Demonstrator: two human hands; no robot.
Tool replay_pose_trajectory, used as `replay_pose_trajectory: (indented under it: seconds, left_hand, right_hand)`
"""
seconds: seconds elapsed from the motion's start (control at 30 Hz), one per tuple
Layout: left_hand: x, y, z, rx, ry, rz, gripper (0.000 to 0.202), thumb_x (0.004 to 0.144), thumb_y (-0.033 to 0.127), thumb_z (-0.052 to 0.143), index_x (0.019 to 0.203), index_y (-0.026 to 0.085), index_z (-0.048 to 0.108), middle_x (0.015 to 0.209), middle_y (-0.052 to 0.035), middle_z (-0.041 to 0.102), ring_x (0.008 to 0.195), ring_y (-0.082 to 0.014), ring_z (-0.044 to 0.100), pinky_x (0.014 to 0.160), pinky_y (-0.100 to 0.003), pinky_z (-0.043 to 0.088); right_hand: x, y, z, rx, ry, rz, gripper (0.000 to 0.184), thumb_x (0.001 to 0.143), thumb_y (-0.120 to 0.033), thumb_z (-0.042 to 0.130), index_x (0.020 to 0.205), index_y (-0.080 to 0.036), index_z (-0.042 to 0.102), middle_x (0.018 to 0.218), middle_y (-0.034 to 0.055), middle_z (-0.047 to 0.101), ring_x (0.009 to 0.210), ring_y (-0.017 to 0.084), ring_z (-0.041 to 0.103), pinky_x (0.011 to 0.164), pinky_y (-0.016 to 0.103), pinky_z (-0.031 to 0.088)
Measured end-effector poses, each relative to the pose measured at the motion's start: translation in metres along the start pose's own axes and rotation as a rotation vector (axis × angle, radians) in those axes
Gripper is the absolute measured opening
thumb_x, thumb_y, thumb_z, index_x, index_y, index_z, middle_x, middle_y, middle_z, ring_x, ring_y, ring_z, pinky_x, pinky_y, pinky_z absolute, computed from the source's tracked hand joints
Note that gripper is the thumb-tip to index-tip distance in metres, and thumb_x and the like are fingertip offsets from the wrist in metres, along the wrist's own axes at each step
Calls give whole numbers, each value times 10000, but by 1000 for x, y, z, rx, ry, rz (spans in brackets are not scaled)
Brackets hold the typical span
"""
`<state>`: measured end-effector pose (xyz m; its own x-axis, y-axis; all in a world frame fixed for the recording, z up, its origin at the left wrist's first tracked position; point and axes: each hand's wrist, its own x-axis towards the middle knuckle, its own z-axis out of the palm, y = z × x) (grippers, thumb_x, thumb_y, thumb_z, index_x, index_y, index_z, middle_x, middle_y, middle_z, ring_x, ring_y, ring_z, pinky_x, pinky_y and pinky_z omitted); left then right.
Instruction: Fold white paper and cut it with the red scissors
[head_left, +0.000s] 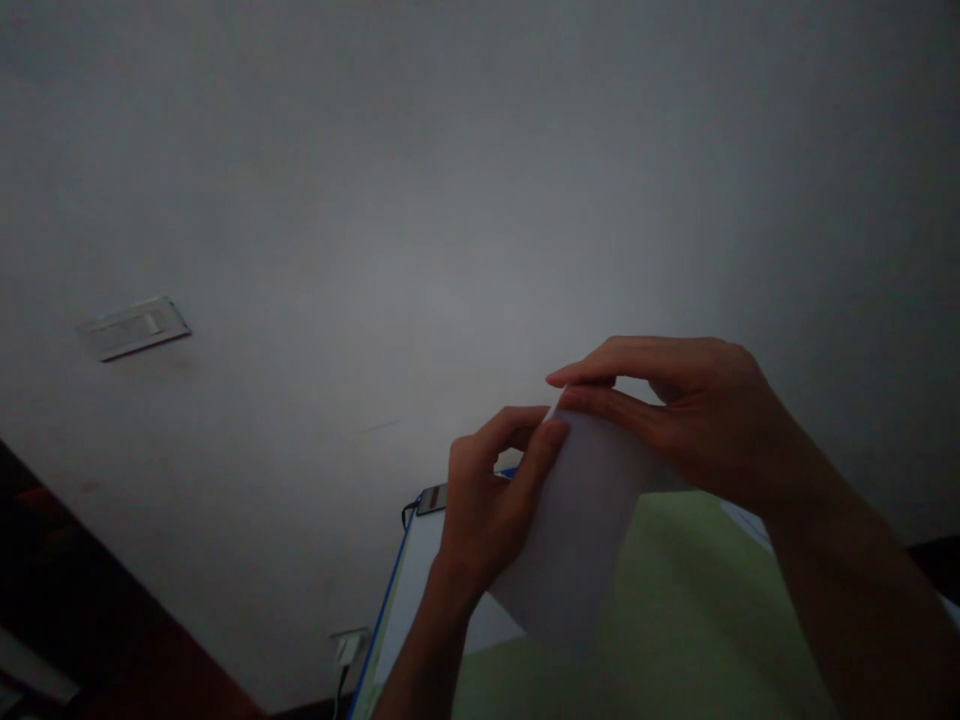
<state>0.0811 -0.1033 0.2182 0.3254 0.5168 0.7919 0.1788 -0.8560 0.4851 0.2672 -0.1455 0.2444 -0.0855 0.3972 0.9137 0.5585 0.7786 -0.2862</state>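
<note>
Paper (581,530), plain white, between fingers (600,363)

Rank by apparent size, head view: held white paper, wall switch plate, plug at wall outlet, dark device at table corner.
1. White paper
2. Wall switch plate
3. Plug and dark device: too alike to rank; the left hand may hide part of the device.

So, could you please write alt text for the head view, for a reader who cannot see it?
A person's left hand and right hand pinch the top of a white paper sheet above a green surface. Behind, a dim, pale wall carries a switch-like plate at the picture's left.
</note>
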Motion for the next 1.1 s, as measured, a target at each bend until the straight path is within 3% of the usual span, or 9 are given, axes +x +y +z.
replay_pose_trajectory:
  seconds: [0.33,0.57,1.1]
  left_hand:
    - [0,0,0,-17,2,4,167,1001,315,606,1051,236,743,945,-13,798,811,-152,728,751,-261,562]
    - [-1,-11,0,-31,69,56,123,1004,308,602,1074,245,681,1036,-34,778,942,-185,736,809,-293,565]
    - [2,-16,-2,49,171,116,155,1036,318,541,1043,250,680,963,-10,761,830,-150,700,717,-258,530]
  right_hand:
    - [-1,-3,2,-20,29,16,70,902,-282,747,957,-301,785,932,-22,805,806,196,745,745,324,590]
    - [-2,-9,5,-66,47,-77,107,894,-273,763,1001,-285,770,953,-18,802,863,201,750,781,328,578]
    - [-2,-14,5,-117,9,-148,134,951,-248,656,1034,-279,756,975,19,782,893,223,734,797,365,582]
